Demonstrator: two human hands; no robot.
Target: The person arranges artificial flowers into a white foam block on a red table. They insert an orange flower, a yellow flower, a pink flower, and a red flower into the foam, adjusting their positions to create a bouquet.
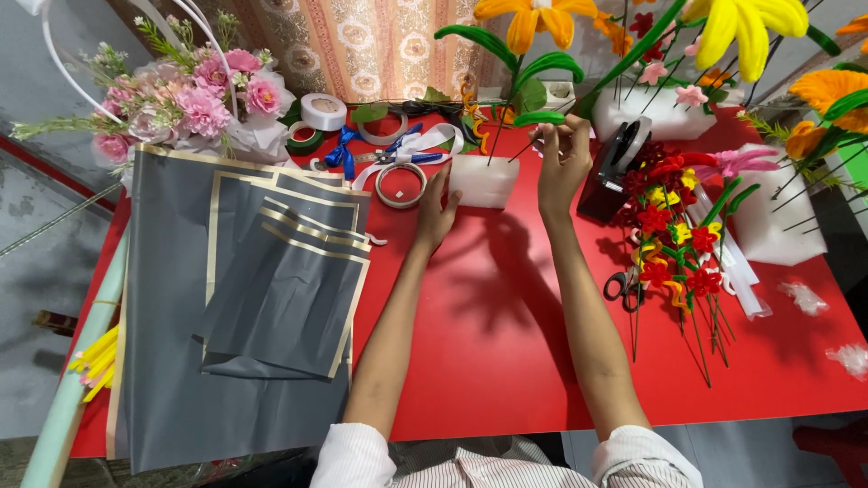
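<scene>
Near the upper centre of the frame, on the red table (488, 334), the left hand (436, 210) lies flat-fingered against a white foam block (484, 181)'s left end, while the right hand (562, 154) pinches a thin flower stem (500, 136) just above the block's right side.

You are working at red table (488, 343); patterned curtain (362, 41) hanging behind it, grey floor (36, 235) showing at left, bright light casting shadows across tabletop.
</scene>
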